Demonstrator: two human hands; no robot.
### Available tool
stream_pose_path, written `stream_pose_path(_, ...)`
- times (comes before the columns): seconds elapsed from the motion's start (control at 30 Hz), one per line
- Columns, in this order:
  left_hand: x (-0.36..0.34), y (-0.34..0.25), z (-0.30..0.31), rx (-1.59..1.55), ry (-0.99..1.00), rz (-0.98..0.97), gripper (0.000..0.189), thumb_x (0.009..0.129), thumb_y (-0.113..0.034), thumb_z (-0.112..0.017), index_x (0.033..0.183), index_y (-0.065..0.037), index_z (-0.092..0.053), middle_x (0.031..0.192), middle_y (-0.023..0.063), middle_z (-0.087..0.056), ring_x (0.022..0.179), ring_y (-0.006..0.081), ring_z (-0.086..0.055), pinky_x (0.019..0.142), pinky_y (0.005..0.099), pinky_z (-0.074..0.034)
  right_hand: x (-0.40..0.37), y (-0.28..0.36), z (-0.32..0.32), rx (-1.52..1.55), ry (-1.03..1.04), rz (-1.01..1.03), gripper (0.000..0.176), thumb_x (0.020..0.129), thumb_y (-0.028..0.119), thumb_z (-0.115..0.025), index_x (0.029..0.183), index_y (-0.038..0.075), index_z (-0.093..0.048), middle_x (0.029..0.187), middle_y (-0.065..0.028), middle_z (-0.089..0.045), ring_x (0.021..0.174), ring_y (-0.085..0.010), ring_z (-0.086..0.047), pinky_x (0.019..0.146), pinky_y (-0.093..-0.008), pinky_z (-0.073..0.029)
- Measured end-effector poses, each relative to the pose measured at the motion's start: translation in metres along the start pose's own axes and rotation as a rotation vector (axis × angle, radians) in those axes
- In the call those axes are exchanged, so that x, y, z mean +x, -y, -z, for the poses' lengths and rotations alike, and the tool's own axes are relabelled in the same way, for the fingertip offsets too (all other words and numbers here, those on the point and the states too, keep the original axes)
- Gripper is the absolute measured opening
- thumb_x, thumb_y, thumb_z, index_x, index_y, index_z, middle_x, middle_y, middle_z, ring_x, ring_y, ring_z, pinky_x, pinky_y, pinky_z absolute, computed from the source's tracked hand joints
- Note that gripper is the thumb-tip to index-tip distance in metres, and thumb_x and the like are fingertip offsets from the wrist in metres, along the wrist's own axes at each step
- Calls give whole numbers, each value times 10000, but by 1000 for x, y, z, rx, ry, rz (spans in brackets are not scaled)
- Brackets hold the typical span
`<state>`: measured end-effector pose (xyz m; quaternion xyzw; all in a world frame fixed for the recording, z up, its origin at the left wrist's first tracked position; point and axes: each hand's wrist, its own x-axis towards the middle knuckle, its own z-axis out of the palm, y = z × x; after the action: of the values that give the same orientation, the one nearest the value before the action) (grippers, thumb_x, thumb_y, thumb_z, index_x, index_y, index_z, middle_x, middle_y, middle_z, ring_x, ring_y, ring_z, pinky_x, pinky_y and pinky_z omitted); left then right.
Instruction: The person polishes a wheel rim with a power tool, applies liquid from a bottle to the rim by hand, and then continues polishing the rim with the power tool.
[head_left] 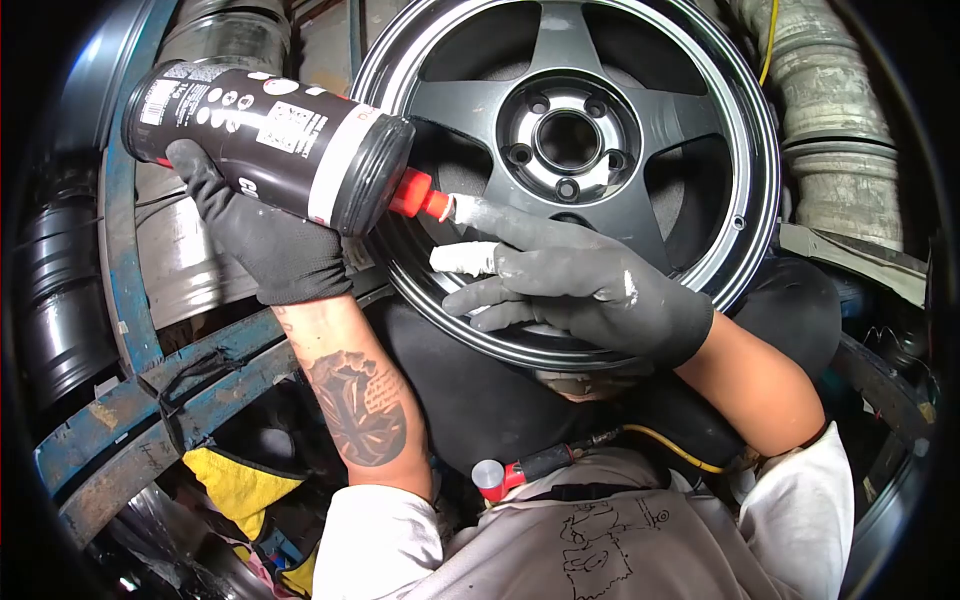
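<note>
My left hand (262,235), in a black work glove, is wrapped round a black bottle (240,150) with a white-printed label. The bottle is tipped on its side, its red nozzle (422,194) pointing right. My right hand (600,285), gloved too, lies over the lower part of a dark five-spoke wheel rim (563,45) with a shiny outer lip. Its fingers are stretched out, and the index fingertip is at the nozzle's mouth. White paste coats another finger, with smears elsewhere on the glove. The rim rests against my lap.
A red-and-black hand tool (525,472) on a yellow hose (670,445) lies at my lap. Blue metal framing (130,250) runs along the left. Stacked wheels (65,290) stand at far left, more metal barrels (840,120) at right. A yellow cloth (240,490) hangs lower left.
</note>
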<state>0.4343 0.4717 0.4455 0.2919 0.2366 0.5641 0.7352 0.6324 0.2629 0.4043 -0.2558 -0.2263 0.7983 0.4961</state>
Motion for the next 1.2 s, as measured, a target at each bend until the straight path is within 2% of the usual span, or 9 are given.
stream_pose_path(0.13, -2, -2, 8, -5, 65, 30, 574, 997, -520, -691, 1361, -79, -636, 1342, 117, -690, 1224, 292, -673, 1109, 511, -535, -1, -7, 3, 301, 35, -5, 432, 981, 3, -624, 1408, 42, -574, 1564, -219, -493, 1284, -272, -648, 1117, -358, -515)
stream_pose_path(0.23, 5, -6, 19, -139, 196, 113, 593, 1010, -520, -674, 1380, -59, -622, 1359, 128, -680, 1232, 303, -666, 1135, 530, -509, 0, -5, 5, -109, 62, 80, 736, 1003, 166, -583, 1647, -27, -283, 1592, -222, -460, 1346, -296, -603, 1110, -395, -499)
stream_pose_path(0.47, 6, -6, 22, -151, 216, 71, 706, 964, -630, -662, 1426, -100, -594, 1387, 144, -656, 1279, 338, -643, 1100, 563, -540, 5, -13, 28, -361, 145, 175, 575, 1036, 213, -539, 1558, -19, -471, 1621, -248, -445, 1354, -329, -618, 1104, -381, -515)
stream_pose_path(0.6, -3, 4, -3, 158, -187, -174, 656, 986, -593, -637, 1428, -110, -617, 1435, 129, -650, 1308, 333, -624, 1161, 543, -480, 2, -7, 23, -1217, 142, 171, 558, 1014, 210, -573, 1542, 43, -502, 1439, -274, -599, 1238, -377, -671, 1023, -418, -540)
stream_pose_path(0.63, 0, 3, 1, 236, -157, -149, 707, 983, -629, -604, 1447, -97, -578, 1424, 157, -636, 1289, 370, -629, 1118, 563, -519, 1, -10, 13, -1379, 78, 48, 583, 954, 218, -635, 1510, 74, -535, 1172, -257, -691, 1067, -439, -689, 910, -484, -541)
stream_pose_path(0.83, 7, -10, 32, -177, 289, 211, 749, 983, -638, -573, 1472, -72, -531, 1388, 188, -640, 1263, 418, -633, 1101, 607, -531, -9, -30, 2, -1676, 60, -55, 828, 831, 32, -698, 1605, 159, -433, 1049, -237, -690, 864, -357, -722, 728, -453, -566)
stream_pose_path(0.93, 12, -10, 36, -157, 233, 168, 731, 992, -624, -574, 1476, -78, -530, 1390, 191, -641, 1270, 413, -632, 1100, 607, -533, -7, -39, 4, -1827, 148, -166, 760, 865, 65, -675, 1587, 191, -471, 1017, -235, -688, 828, -314, -714, 698, -414, -551)
stream_pose_path(1.03, 15, -10, 37, -44, 206, 173, 744, 980, -621, -607, 1482, -78, -527, 1415, 206, -628, 1285, 411, -628, 1107, 606, -529, 1, -77, 27, -1806, -105, 315, 633, 886, 225, -667, 1512, 221, -569, 813, -208, -638, 666, -352, -649, 616, -483, -489)
stream_pose_path(1.2, 7, -4, 15, 180, 40, 80, 734, 1022, -643, -483, 1421, -30, -550, 1311, 239, -664, 1158, 416, -678, 1036, 576, -577, 7, -59, 13, -1931, -98, 98, 622, 931, 115, -613, 1515, 320, -560, 945, -185, -669, 754, -283, -700, 654, -408, -525)
